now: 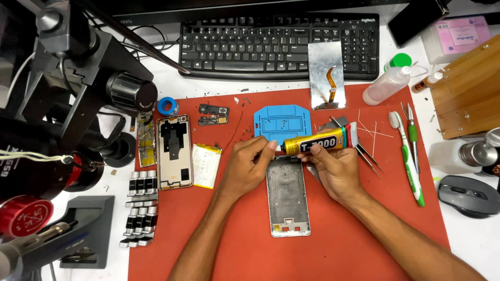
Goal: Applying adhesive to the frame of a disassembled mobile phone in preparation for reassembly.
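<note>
**Both hands on a glue tube above a phone frame**

Our forearms reach up across the red mat (364, 244). We pinch the black nozzle end of a yellow glue tube (317, 141) with the left hand (249, 165), while the right hand (336, 169) grips its body. Just below lies a bare silver phone frame (287, 200). Beyond sits a blue plastic jig (282, 122); farther left, an opened phone (174, 151) and battery (205, 165); tweezers (369, 154) lie right
</note>
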